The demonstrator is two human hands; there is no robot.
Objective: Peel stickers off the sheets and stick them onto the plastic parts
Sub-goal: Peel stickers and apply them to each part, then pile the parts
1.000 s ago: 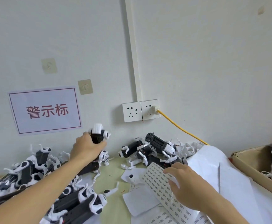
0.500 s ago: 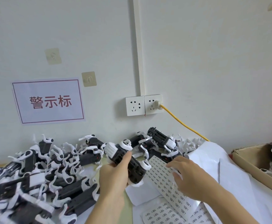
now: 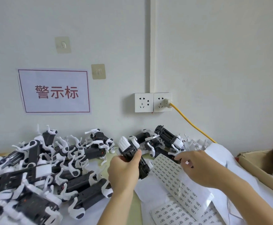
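One plastic part (image 3: 133,157) in left grip (image 3: 124,172)

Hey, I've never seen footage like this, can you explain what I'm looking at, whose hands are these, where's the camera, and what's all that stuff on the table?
No machine here: a person works with bare hands, and the one camera sits on their head, looking forward and down, so the arms reach in from the bottom edge.

The left hand grips a black and white plastic part lifted above the table. The right hand hovers over a sticker sheet, and a small white bit shows at its fingertips, possibly a peeled sticker, though I cannot be sure.

On the left lies a heap of similar parts, with more by the wall. More sticker sheets and white paper lie on the right, beside a cardboard box holding a few parts. On the wall are a red-bordered sign and a socket with a yellow cable.
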